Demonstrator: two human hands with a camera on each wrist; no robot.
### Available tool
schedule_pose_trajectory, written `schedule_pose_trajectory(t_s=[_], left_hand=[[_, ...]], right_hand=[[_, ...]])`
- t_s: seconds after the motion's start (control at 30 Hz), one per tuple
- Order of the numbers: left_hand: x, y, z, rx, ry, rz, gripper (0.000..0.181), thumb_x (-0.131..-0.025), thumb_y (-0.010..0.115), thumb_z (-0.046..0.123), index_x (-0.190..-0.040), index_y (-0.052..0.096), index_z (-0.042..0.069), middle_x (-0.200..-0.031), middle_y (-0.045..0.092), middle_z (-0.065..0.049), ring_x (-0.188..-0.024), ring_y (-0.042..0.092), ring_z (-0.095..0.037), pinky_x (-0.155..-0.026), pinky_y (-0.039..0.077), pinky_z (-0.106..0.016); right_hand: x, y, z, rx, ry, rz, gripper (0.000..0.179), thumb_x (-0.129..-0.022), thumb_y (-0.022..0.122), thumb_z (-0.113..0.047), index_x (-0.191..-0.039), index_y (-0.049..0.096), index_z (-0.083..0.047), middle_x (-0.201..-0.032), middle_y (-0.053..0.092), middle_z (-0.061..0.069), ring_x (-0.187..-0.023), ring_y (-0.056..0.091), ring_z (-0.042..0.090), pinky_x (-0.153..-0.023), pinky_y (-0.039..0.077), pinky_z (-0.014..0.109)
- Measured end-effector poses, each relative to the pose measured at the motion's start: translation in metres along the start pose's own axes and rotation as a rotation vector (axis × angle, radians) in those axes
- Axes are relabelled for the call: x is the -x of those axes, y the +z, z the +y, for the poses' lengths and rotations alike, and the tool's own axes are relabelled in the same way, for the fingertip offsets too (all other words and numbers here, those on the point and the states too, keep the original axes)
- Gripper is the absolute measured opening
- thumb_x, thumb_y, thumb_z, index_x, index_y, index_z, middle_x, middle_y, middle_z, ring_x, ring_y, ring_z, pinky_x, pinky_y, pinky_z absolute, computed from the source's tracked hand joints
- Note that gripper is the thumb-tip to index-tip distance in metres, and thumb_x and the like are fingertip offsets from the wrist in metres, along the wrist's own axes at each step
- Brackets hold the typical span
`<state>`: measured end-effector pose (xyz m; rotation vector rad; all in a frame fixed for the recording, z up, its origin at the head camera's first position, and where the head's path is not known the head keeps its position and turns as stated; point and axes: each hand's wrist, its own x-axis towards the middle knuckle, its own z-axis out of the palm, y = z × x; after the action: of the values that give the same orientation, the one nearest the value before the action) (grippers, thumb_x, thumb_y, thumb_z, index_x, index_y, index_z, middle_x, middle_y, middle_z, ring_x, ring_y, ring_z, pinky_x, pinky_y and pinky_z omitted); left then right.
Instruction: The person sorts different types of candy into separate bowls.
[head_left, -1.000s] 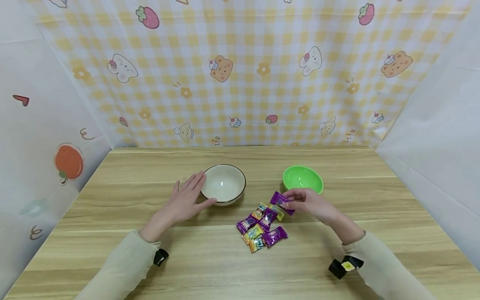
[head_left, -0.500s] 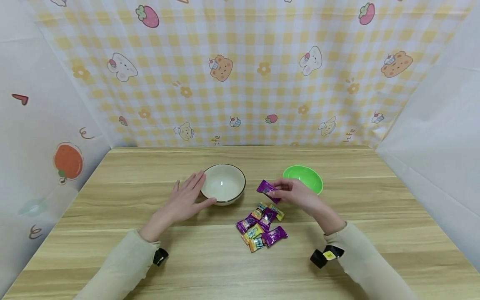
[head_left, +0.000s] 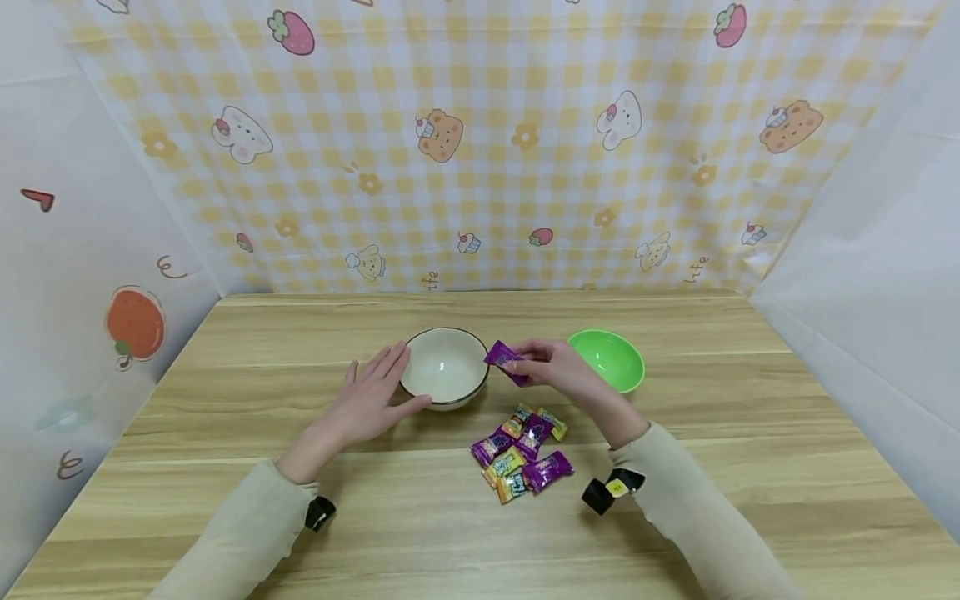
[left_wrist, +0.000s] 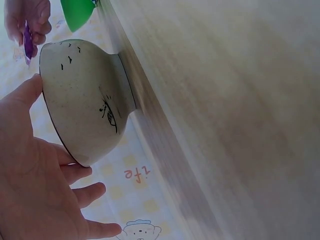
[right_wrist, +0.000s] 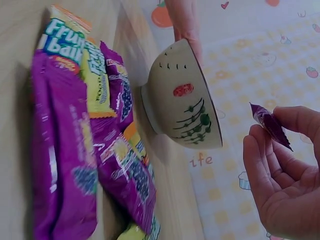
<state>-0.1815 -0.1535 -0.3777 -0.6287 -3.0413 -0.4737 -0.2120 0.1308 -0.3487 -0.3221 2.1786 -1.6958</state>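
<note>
My right hand pinches a purple candy between thumb and fingers, raised near the right rim of the white bowl. My left hand, fingers spread, touches that bowl's left side. More wrapped candies lie piled on the table, nearer me.

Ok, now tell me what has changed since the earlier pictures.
The right hand, pinching a purple candy throughout, has carried it leftward and slightly away from the person, from in front of the green bowl to the right side of the white bowl. Nothing was let go. The left hand at the white bowl, both bowls and the candy pile stayed put.
</note>
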Motion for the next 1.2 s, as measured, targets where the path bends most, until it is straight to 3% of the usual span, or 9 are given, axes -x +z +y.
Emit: schedule_pose_trajectory(t_s=[0.17,0.4,0.63,0.9,1.2], left_hand=[[0.0,0.0,0.0,0.002,0.0,0.006,0.089,-0.081,0.037,0.066,-0.14,0.018,0.001,-0.145,0.014,-0.012,-0.129,0.012,-0.031,-0.096,0.004,-0.059],[0.0,-0.001,0.001,0.005,-0.004,-0.002,0.089,-0.081,0.037,0.065,-0.14,0.018,0.001,-0.145,0.013,-0.011,-0.129,0.012,-0.031,-0.096,0.004,-0.059],[-0.001,-0.001,0.0,-0.001,-0.005,-0.003,0.089,-0.081,0.037,0.065,-0.14,0.018,0.002,-0.145,0.013,-0.011,-0.13,0.011,-0.031,-0.096,0.005,-0.059],[-0.001,0.0,-0.001,0.0,-0.003,-0.008,0.089,-0.081,0.035,0.066,-0.14,0.018,0.001,-0.145,0.013,-0.012,-0.13,0.012,-0.031,-0.096,0.005,-0.06],[-0.001,0.0,-0.001,0.007,-0.006,-0.008,0.088,-0.081,0.036,0.066,-0.14,0.018,0.002,-0.145,0.013,-0.012,-0.13,0.012,-0.031,-0.096,0.005,-0.059]], right_hand=[[-0.015,0.006,-0.002,-0.051,0.011,0.014,0.036,-0.08,0.066,-0.017,-0.11,0.056,0.002,-0.092,0.06,0.013,-0.092,0.055,0.038,-0.081,0.043,0.044],[-0.031,0.015,-0.01,-0.039,0.02,0.027,0.034,-0.08,0.065,-0.012,-0.11,0.055,0.003,-0.09,0.059,0.013,-0.078,0.06,0.021,-0.08,0.044,0.044],[-0.045,0.025,-0.017,0.041,0.02,0.049,0.029,-0.08,0.066,-0.012,-0.104,0.059,0.002,-0.087,0.061,0.012,-0.075,0.06,0.018,-0.077,0.047,0.04],[-0.052,0.038,-0.023,0.16,-0.013,0.071,0.022,-0.079,0.066,-0.015,-0.097,0.063,-0.001,-0.081,0.062,0.009,-0.072,0.06,0.021,-0.068,0.05,0.033],[-0.047,0.031,-0.018,0.124,-0.085,0.032,0.027,-0.084,0.06,-0.01,-0.106,0.058,0.005,-0.086,0.06,0.012,-0.077,0.06,0.022,-0.073,0.048,0.039]])
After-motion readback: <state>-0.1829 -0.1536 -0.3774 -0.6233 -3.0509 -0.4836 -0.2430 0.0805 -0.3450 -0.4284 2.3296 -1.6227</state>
